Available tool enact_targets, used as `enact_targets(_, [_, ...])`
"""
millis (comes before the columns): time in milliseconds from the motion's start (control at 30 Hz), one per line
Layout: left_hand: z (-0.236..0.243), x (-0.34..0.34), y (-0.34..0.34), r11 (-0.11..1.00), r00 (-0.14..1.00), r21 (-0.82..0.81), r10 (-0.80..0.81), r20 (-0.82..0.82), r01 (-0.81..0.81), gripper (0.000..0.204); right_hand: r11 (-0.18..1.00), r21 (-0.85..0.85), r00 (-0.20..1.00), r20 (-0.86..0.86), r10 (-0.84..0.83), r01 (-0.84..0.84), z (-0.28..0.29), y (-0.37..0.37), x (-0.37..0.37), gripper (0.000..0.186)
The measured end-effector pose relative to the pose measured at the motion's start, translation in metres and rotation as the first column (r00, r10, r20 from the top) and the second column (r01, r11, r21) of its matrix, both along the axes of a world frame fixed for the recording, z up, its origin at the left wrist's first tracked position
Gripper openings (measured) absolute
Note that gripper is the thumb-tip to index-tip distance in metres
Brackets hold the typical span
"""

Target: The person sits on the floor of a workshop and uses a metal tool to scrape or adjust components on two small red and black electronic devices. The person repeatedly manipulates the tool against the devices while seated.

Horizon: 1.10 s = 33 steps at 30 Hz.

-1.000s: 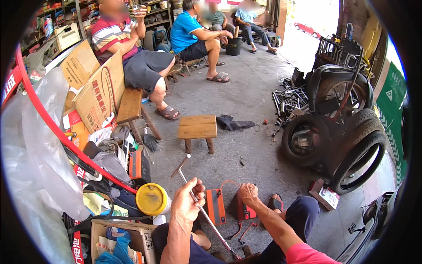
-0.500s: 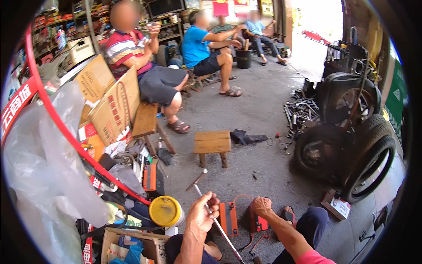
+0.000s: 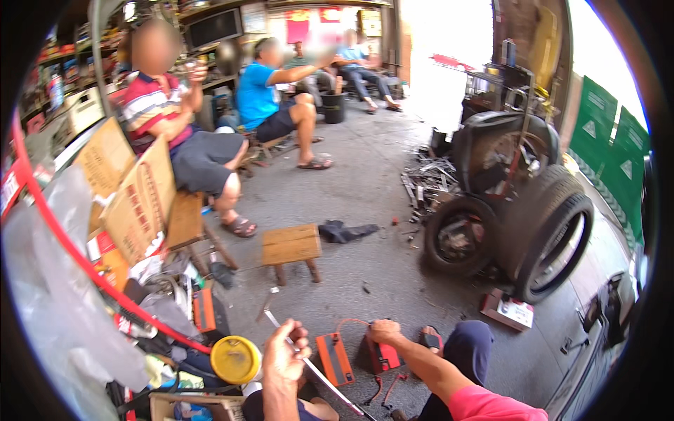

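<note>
My left hand [image 3: 286,351] is raised at the lower middle, its fingers curled round a long thin metal rod [image 3: 319,377]. The rod slants from upper left to lower right. By its far end is a short bar [image 3: 265,306]; I cannot tell whether it is joined to the rod or lies on the floor. My right hand [image 3: 384,332] is closed at the top of a red and black battery [image 3: 382,356]; what its fingers grip is hidden. Left of that stands an orange and grey battery [image 3: 334,359]. A thin red wire [image 3: 351,321] arches between the two.
A wooden stool [image 3: 291,245] stands ahead, a dark cloth [image 3: 345,231] beside it. On the right are tyres [image 3: 554,245], scattered metal tools [image 3: 430,184] and a small box [image 3: 507,309]. A yellow-lidded bucket [image 3: 235,359] and cardboard [image 3: 140,207] are left. Several seated people [image 3: 270,98] are beyond.
My view has turned to the right, so the scene sits farther left in the picture. Both hands keep nearly the same places beside the batteries, the left still on the rod.
</note>
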<state>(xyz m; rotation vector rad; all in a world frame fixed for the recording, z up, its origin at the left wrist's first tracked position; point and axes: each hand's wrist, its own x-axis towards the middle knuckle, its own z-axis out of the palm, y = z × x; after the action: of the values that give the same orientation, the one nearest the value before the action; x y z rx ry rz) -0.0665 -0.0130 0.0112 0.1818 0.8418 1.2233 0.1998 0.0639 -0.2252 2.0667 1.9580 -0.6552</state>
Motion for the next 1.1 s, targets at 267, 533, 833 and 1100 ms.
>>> enact_targets(267, [0.016,0.029,-0.004,0.949,0.87,0.158,-0.175,-0.46,0.274,0.015,0.914,-0.4,0.774,-0.599,-0.206,-0.066,0.186,0.057,-0.009,0.077])
enact_targets(533, [-0.029,0.086,-0.042,0.762,0.31,0.062,-0.185,-0.933,0.645,0.04,0.875,-0.036,0.371,-0.914,0.166,-0.482,0.23,-0.022,0.002,0.035])
enact_targets(833, [0.08,0.047,-0.248,0.996,0.575,-0.091,-0.064,-0.816,-0.018,0.02,0.916,0.122,0.51,-0.799,0.319,-0.381,0.27,-0.058,0.018,0.038])
enact_targets(1100, [0.065,0.08,-0.283,0.978,0.003,-0.017,-0.016,-1.0,-0.206,0.02,0.949,0.103,0.484,-0.84,0.243,-0.298,0.264,-0.038,0.034,0.039])
